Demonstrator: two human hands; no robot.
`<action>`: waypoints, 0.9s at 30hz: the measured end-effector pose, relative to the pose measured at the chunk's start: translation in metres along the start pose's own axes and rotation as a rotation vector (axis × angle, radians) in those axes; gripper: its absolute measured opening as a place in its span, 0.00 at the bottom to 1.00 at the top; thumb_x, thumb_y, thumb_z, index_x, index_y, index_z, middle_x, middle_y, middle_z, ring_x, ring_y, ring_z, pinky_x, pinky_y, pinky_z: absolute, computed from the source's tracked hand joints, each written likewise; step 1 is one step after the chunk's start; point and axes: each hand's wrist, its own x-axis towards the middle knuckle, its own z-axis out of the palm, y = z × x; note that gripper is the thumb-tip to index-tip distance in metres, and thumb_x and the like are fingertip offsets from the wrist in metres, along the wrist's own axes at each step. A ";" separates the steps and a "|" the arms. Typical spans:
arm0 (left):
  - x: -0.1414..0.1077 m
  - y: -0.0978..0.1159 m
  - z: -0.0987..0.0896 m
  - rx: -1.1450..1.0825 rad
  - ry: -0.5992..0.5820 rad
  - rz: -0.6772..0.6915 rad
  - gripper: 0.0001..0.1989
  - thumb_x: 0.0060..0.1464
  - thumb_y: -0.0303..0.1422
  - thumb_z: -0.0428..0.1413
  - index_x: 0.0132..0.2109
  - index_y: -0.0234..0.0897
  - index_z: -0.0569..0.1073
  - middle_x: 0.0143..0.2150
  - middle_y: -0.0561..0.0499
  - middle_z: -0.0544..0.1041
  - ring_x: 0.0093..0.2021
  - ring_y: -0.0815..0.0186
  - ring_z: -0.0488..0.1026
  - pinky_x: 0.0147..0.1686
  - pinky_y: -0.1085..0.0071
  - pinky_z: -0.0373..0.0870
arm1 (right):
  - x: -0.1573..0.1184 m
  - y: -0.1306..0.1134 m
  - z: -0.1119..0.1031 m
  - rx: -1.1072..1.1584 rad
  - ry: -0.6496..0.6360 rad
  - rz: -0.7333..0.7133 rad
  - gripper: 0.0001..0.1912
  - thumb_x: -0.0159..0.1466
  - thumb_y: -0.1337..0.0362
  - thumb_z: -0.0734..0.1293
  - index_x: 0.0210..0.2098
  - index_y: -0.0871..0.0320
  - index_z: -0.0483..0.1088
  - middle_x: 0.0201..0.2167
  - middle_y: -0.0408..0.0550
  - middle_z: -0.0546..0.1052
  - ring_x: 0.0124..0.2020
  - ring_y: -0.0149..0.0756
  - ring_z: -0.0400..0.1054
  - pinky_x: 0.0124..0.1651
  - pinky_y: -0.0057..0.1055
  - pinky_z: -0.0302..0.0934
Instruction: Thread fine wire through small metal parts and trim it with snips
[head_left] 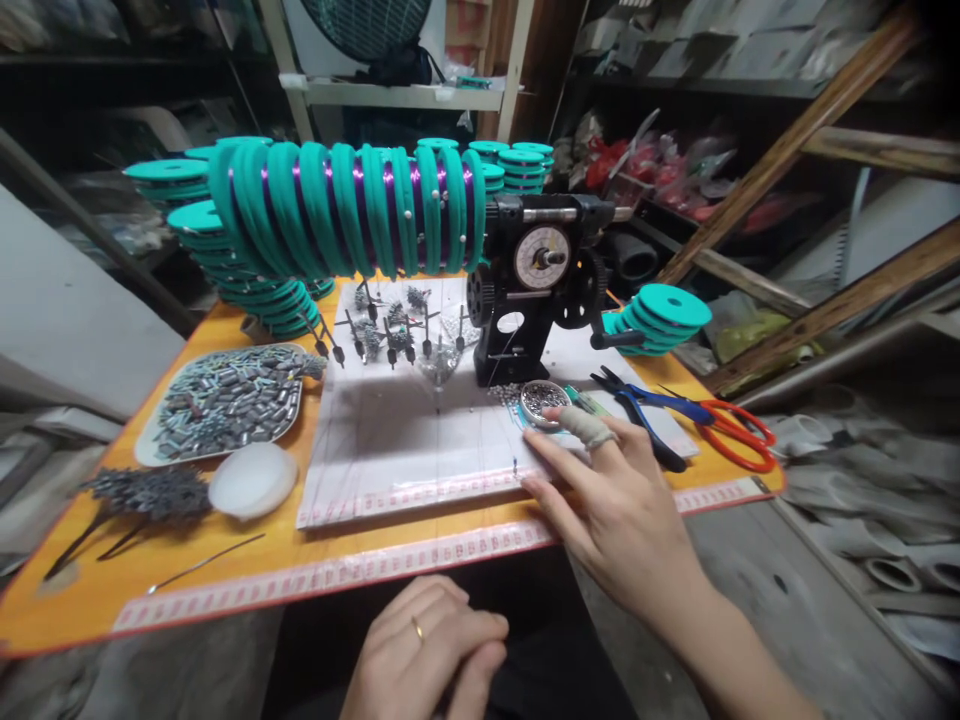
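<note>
My right hand (626, 500) reaches over the white board with its fingers stretched apart. Its index finger, wrapped in pale tape, touches the rim of a small round dish (545, 404) of tiny metal pieces. Just left of its lower fingertip is a tiny dark piece (515, 466) on the board's edge. My left hand (427, 650), with a ring on one finger, is curled closed in front of the table edge; whatever it may hold is hidden. Above the board runs a row of teal spools (352, 210) with purple wire, beside a black hand-cranked winder (525, 290) with a dial.
On the left are a tray (150, 440) of metal cylinders, a white cup (253, 480) and a dark spiky bundle (150, 495). Blue-handled pliers (645, 415) and orange scissors (739, 435) lie right. Dark weights (390, 345) hang below the spools. More teal spools (671, 305) stand behind.
</note>
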 end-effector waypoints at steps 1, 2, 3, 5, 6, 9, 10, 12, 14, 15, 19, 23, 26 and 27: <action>0.000 0.000 0.000 -0.011 0.009 -0.008 0.07 0.56 0.19 0.53 0.38 0.34 0.72 0.24 0.51 0.77 0.25 0.67 0.77 0.31 0.74 0.77 | 0.001 -0.001 0.001 -0.002 -0.001 -0.013 0.18 0.64 0.63 0.67 0.53 0.62 0.73 0.54 0.59 0.72 0.54 0.54 0.58 0.55 0.52 0.60; 0.001 0.001 0.000 -0.026 0.019 -0.018 0.07 0.57 0.20 0.53 0.38 0.34 0.72 0.23 0.51 0.77 0.25 0.68 0.77 0.30 0.74 0.77 | 0.001 -0.001 0.002 0.009 0.007 -0.025 0.18 0.64 0.63 0.68 0.52 0.62 0.73 0.53 0.58 0.72 0.54 0.53 0.58 0.55 0.51 0.60; 0.001 0.001 0.001 -0.045 0.028 -0.033 0.06 0.58 0.20 0.53 0.39 0.34 0.72 0.23 0.51 0.76 0.25 0.68 0.76 0.29 0.75 0.76 | 0.001 -0.002 0.003 0.034 0.020 -0.033 0.17 0.63 0.65 0.68 0.52 0.62 0.74 0.52 0.58 0.73 0.53 0.52 0.58 0.55 0.51 0.61; 0.001 0.001 0.001 -0.087 0.050 -0.060 0.05 0.59 0.22 0.53 0.39 0.34 0.72 0.23 0.51 0.76 0.25 0.68 0.75 0.28 0.76 0.75 | -0.001 -0.002 0.004 0.116 0.043 -0.025 0.16 0.63 0.67 0.68 0.50 0.62 0.74 0.50 0.58 0.74 0.51 0.50 0.59 0.53 0.49 0.62; 0.001 0.000 0.001 -0.107 0.056 -0.072 0.05 0.60 0.22 0.52 0.40 0.34 0.72 0.23 0.51 0.76 0.25 0.68 0.75 0.27 0.76 0.75 | -0.002 -0.002 0.004 0.166 0.050 -0.012 0.15 0.63 0.68 0.68 0.49 0.62 0.74 0.49 0.57 0.74 0.50 0.48 0.60 0.52 0.48 0.62; -0.002 -0.001 0.000 -0.149 0.050 -0.088 0.06 0.59 0.22 0.52 0.41 0.34 0.72 0.25 0.50 0.76 0.24 0.68 0.74 0.26 0.75 0.74 | -0.004 -0.002 0.006 0.295 0.060 0.032 0.11 0.63 0.70 0.69 0.46 0.59 0.74 0.47 0.55 0.74 0.50 0.45 0.61 0.50 0.44 0.63; -0.004 -0.001 0.000 -0.157 0.045 -0.100 0.07 0.58 0.22 0.53 0.42 0.34 0.72 0.25 0.51 0.76 0.25 0.68 0.73 0.27 0.75 0.73 | -0.004 -0.002 0.007 0.326 0.071 0.043 0.10 0.62 0.70 0.69 0.44 0.58 0.75 0.46 0.54 0.75 0.49 0.44 0.62 0.49 0.43 0.64; -0.008 0.000 0.002 -0.184 0.055 -0.167 0.08 0.57 0.21 0.54 0.43 0.36 0.73 0.25 0.52 0.74 0.25 0.69 0.73 0.28 0.75 0.72 | -0.005 -0.002 0.009 0.374 0.102 0.065 0.07 0.61 0.71 0.69 0.39 0.56 0.75 0.44 0.51 0.75 0.47 0.42 0.64 0.46 0.40 0.65; -0.011 0.005 0.005 -0.231 0.107 -0.308 0.07 0.58 0.23 0.54 0.41 0.38 0.74 0.25 0.53 0.73 0.24 0.70 0.71 0.27 0.77 0.70 | -0.007 -0.005 0.009 0.395 0.137 0.080 0.07 0.61 0.72 0.69 0.37 0.55 0.74 0.41 0.49 0.76 0.45 0.41 0.65 0.45 0.39 0.65; -0.011 0.008 0.006 -0.255 0.147 -0.396 0.07 0.59 0.25 0.53 0.39 0.38 0.75 0.26 0.52 0.74 0.24 0.71 0.70 0.25 0.77 0.69 | -0.010 -0.007 0.008 0.404 0.147 0.093 0.07 0.62 0.73 0.69 0.37 0.55 0.74 0.40 0.48 0.76 0.44 0.40 0.65 0.45 0.38 0.65; -0.005 0.019 0.012 -0.309 0.271 -0.705 0.05 0.59 0.30 0.56 0.38 0.38 0.77 0.30 0.51 0.75 0.26 0.71 0.70 0.25 0.79 0.67 | -0.021 -0.024 -0.004 0.551 0.103 0.203 0.07 0.64 0.72 0.67 0.37 0.53 0.72 0.40 0.46 0.74 0.44 0.37 0.68 0.44 0.33 0.65; 0.001 0.019 0.008 -0.386 0.186 -0.732 0.12 0.56 0.31 0.59 0.49 0.37 0.77 0.25 0.55 0.68 0.23 0.73 0.66 0.24 0.80 0.66 | -0.027 -0.040 -0.017 0.640 0.038 0.192 0.06 0.64 0.70 0.67 0.37 0.50 0.71 0.39 0.43 0.74 0.42 0.35 0.69 0.46 0.31 0.64; 0.002 0.018 0.004 -0.423 0.130 -0.692 0.07 0.58 0.31 0.57 0.43 0.37 0.77 0.27 0.53 0.72 0.26 0.71 0.68 0.26 0.78 0.68 | -0.027 -0.048 -0.018 0.678 -0.005 0.150 0.06 0.64 0.69 0.67 0.37 0.51 0.71 0.38 0.45 0.74 0.42 0.36 0.70 0.42 0.30 0.66; 0.001 0.018 0.003 -0.434 0.129 -0.696 0.05 0.59 0.31 0.57 0.40 0.36 0.77 0.28 0.51 0.74 0.27 0.71 0.69 0.27 0.78 0.69 | -0.027 -0.049 -0.017 0.675 0.008 0.139 0.06 0.63 0.70 0.68 0.37 0.51 0.71 0.39 0.45 0.74 0.42 0.36 0.70 0.42 0.31 0.66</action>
